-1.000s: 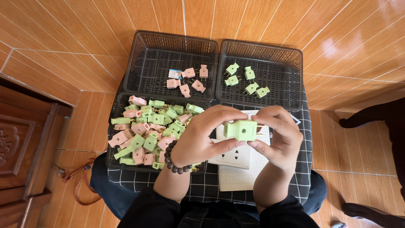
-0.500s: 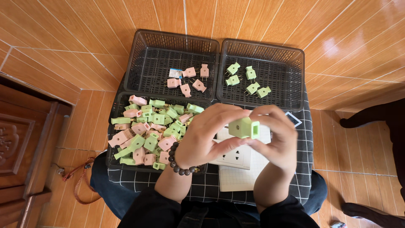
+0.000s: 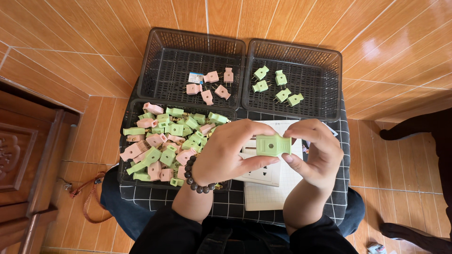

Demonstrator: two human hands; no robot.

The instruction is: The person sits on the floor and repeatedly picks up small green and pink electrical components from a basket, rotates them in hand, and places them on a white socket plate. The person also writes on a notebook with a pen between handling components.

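Holding a green plug between both hands above the lap, just over a white socket panel. Left hand pinching the plug's left end between thumb and fingers; right hand closing fingertips on its right end. Compared with a second ago, turning the plug: then standing blockier and higher, now lying flat and lengthwise, broad face up, lowered slightly toward the panel. Judging from that, inspecting or orienting the piece rather than releasing it. At nine o'clock of the hands, a black tray heaped with mixed pink and green plugs. At eleven o'clock, a basket carrying only pink plugs; at one o'clock, a second basket carrying only green plugs. Resting everything on a checked cloth.
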